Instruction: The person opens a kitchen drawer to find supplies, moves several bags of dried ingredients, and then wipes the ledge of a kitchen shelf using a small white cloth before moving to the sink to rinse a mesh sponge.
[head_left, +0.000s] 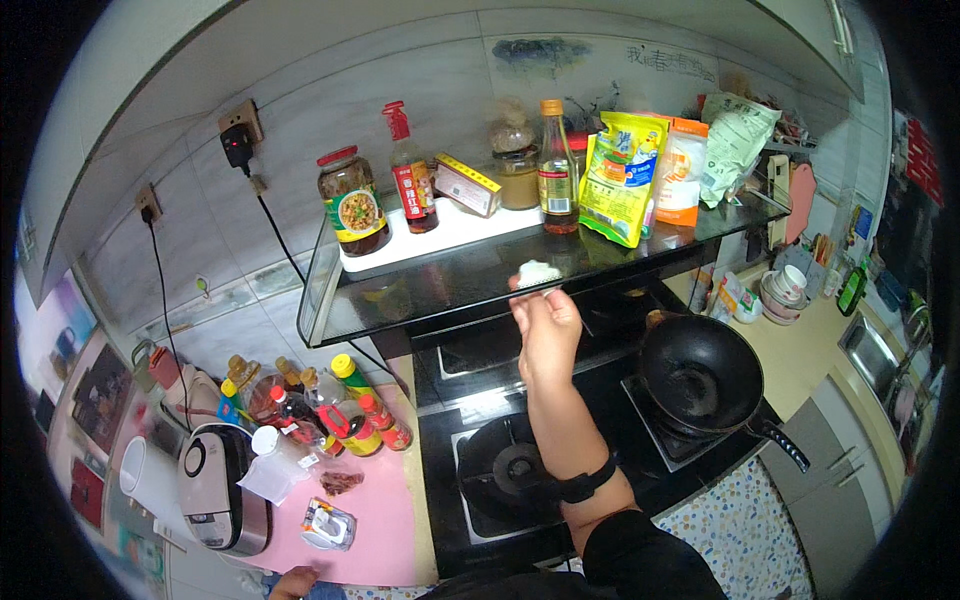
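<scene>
My right hand (547, 330) is raised over the cooktop, pinching a crumpled white wipe or tissue (538, 274) in its fingertips. That wipe is at the front edge of the black glass range hood top (450, 289); whether it presses on the glass is hard to tell. My left hand (295, 583) shows only in part at the bottom rim, near the front edge of a pink counter mat (375, 517); its fingers are not clear. On the mat, close to it, lies a small packet of wipes (328, 525) with a white lid.
Jars, bottles and seasoning bags (622, 180) line the hood top. A black wok (701, 375) rests on the right burner, its handle (784, 442) jutting forward. Sauce bottles (352, 431) and a rice cooker (225, 487) stand at left. A sink (874, 352) lies far right.
</scene>
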